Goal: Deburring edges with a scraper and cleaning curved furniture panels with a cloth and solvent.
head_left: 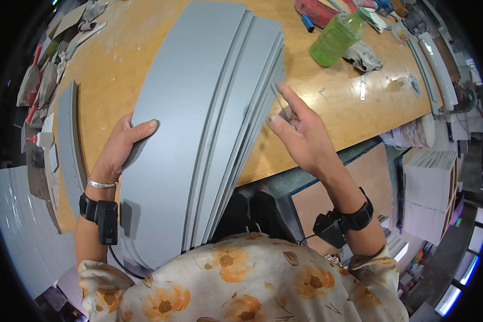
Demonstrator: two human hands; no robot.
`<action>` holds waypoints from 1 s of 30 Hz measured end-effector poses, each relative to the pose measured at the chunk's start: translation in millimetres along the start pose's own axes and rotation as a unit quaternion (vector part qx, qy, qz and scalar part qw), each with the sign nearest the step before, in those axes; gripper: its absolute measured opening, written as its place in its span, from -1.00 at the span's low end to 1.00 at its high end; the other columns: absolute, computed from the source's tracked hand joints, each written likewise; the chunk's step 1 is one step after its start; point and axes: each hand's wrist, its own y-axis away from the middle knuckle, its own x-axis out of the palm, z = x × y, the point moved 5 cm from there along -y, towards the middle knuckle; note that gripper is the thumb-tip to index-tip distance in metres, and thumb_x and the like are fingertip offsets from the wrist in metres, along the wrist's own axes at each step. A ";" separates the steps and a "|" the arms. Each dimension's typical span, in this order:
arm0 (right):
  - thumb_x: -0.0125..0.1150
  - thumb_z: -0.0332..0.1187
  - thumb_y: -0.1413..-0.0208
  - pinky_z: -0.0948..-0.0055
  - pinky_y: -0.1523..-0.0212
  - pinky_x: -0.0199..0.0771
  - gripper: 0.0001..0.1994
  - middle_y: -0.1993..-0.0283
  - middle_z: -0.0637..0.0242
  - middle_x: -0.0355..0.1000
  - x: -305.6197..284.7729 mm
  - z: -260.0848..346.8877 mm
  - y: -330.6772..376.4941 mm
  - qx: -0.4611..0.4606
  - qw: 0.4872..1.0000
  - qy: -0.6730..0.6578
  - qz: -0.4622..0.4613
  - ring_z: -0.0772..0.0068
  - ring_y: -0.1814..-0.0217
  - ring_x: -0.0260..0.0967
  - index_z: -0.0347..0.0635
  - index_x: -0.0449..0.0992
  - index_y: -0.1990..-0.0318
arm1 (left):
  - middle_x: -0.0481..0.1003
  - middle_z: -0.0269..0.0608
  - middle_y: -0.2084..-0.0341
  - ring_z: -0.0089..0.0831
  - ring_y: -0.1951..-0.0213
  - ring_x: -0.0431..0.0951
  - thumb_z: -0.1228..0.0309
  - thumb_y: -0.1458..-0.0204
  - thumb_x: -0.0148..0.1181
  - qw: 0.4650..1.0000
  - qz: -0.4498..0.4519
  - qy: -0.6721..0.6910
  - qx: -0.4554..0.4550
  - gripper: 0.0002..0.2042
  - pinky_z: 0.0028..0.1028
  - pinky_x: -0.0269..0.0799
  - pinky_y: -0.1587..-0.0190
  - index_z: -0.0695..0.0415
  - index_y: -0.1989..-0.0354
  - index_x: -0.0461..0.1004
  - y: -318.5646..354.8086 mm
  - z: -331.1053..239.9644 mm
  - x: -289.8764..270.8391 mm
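Grey panels (169,107), fanned, lie lengthwise away from the person (236,284) over the tabletop (107,70), between left hand (123,144), clasping their left edge, and right hand (306,137), just beside their stepped right edges, apparently pinching a thin strip (283,107).

Your view is well lit, with pale glare on the surface (378,115) at right and white strips (448,299) blazing at lower right. A soft shadow darkens the panel (166,123) near its lower left. Straight edges bow toward your black rim, where clutter (411,276) looks soft.
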 end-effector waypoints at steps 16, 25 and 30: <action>0.10 -0.41 0.08 0.21 0.16 0.33 -0.72 0.30 0.06 0.34 -97.0 -139.1 -53.6 -0.110 0.944 0.232 -0.207 0.03 0.21 0.31 -0.13 0.47 0.14 | 0.43 -0.17 0.24 -0.50 0.25 0.44 0.20 0.10 0.26 1.000 -0.001 -0.025 -0.019 -0.42 -0.54 0.37 0.15 0.35 -0.02 0.25 -1.2 -4.1 2.3; 0.12 -0.47 0.13 0.25 0.03 0.30 -0.55 0.04 0.03 0.30 -218.8 -162.6 -147.9 -0.092 0.877 0.294 -0.368 0.05 0.01 0.26 -0.09 0.35 -0.03 | 0.31 0.06 0.02 -0.24 -0.07 0.28 0.22 0.18 0.33 0.973 -0.102 -0.201 0.049 -0.24 -0.40 0.13 -0.13 0.40 -0.13 0.08 18.7 -35.2 16.2; 0.19 -0.27 0.16 0.20 -0.07 0.25 -0.50 0.00 -0.01 0.31 -239.3 -205.7 -184.7 0.007 0.889 0.374 -0.266 0.04 -0.03 0.27 -0.07 0.35 -0.04 | 0.30 0.08 0.00 -0.20 -0.10 0.26 0.28 0.19 0.34 0.969 -0.108 -0.224 -0.003 -0.25 -0.37 0.12 -0.15 0.41 -0.13 0.09 19.8 -40.8 23.0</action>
